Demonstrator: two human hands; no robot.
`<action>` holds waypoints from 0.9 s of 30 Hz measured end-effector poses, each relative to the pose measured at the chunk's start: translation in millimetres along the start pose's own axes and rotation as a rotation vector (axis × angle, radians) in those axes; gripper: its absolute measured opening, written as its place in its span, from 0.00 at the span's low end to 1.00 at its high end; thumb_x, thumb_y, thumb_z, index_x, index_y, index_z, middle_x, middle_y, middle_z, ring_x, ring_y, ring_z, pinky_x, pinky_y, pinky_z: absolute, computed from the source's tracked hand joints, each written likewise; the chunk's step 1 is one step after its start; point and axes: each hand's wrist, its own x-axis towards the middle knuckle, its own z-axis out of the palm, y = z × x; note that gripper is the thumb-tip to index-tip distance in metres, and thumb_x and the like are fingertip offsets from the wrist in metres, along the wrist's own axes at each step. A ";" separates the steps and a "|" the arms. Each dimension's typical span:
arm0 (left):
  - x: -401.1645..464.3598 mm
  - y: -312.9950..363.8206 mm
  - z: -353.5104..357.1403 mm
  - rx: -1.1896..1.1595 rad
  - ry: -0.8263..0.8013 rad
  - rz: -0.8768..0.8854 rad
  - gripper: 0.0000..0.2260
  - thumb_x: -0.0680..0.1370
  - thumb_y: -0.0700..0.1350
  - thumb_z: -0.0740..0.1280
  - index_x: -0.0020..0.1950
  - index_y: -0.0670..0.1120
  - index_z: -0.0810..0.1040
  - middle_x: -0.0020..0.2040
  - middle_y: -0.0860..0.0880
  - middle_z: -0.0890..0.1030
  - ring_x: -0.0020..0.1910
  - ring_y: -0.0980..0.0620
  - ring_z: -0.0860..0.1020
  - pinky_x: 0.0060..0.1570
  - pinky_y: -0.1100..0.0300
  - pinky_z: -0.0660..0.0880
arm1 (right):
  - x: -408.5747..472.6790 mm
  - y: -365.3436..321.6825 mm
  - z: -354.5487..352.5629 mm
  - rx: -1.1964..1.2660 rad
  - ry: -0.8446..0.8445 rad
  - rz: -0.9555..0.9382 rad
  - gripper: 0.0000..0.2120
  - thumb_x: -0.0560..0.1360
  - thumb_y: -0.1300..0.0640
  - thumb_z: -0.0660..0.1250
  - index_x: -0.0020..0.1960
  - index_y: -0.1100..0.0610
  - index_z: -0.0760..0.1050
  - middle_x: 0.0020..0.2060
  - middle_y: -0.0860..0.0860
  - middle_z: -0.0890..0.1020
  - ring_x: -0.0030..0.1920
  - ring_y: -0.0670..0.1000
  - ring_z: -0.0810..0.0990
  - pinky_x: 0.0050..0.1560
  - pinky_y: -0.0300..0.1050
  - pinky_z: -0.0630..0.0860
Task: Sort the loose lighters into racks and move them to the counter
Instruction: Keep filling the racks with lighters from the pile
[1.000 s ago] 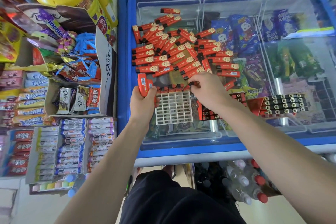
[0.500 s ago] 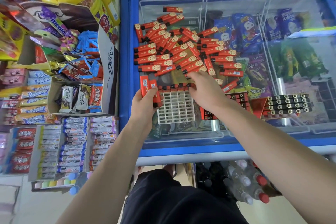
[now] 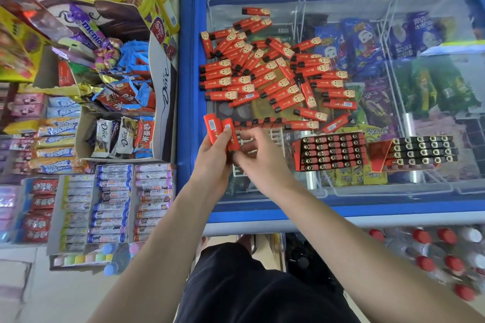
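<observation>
A pile of loose red lighters (image 3: 273,71) lies on the glass lid of the blue freezer (image 3: 341,207). My left hand (image 3: 214,155) grips a small bunch of red lighters (image 3: 219,132) upright at the freezer's left. My right hand (image 3: 259,157) reaches across to that bunch and pinches the lower end of one lighter. Under my hands sits a white grid rack (image 3: 273,136), with one row of lighters along its far edge. Two filled racks (image 3: 330,151) (image 3: 422,151) lie to the right.
Boxes of chocolate and candy (image 3: 115,113) crowd the shelf left of the freezer, with gum rolls (image 3: 112,204) below them. Bottles with red caps (image 3: 433,252) stand on the floor at the lower right. Ice cream packs show under the glass.
My right hand left the loose pile and came left to the bunch in my left hand. The left hand stayed by the rack's left edge.
</observation>
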 end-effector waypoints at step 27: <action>34.4 -32.4 -42.1 0.649 0.059 0.060 0.05 0.84 0.45 0.63 0.56 0.45 0.75 0.41 0.48 0.81 0.40 0.51 0.80 0.56 0.44 0.82 | 38.5 20.1 -0.7 0.321 -0.075 0.142 0.13 0.80 0.66 0.68 0.64 0.58 0.80 0.50 0.60 0.85 0.48 0.54 0.88 0.57 0.51 0.84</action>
